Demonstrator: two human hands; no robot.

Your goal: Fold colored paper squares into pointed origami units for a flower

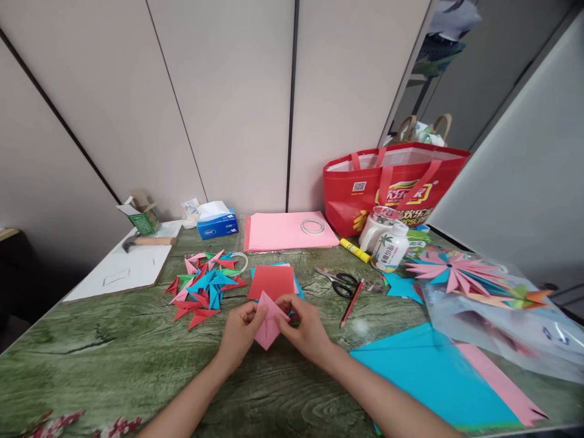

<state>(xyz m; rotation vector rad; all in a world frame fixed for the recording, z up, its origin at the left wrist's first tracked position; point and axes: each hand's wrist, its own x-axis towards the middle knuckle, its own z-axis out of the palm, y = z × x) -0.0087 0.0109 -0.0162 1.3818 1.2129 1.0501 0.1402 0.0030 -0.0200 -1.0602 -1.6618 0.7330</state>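
Note:
Between my two hands is a pink folded paper (pixel 267 333), a diamond shape with creases down its middle, held a little above the table. My left hand (pixel 241 328) pinches its left edge between thumb and fingers. On the opposite side, my right hand (pixel 305 325) grips the right corner, its thumb on the front face. Just behind the hands lies a stack of square paper sheets (pixel 272 281), red on top with blue showing beneath. To the left is a pile of folded paper pieces (pixel 207 286) in red, pink, blue and green.
Scissors (pixel 340 282), a red pencil (pixel 352 304) and a yellow glue stick (pixel 354 250) lie to the right. Large blue paper (pixel 433 377) covers the right front. Behind stand a red bag (pixel 347 198), a white bottle (pixel 391 248) and a tissue box (pixel 218 226). A hammer (pixel 148 241) rests far left.

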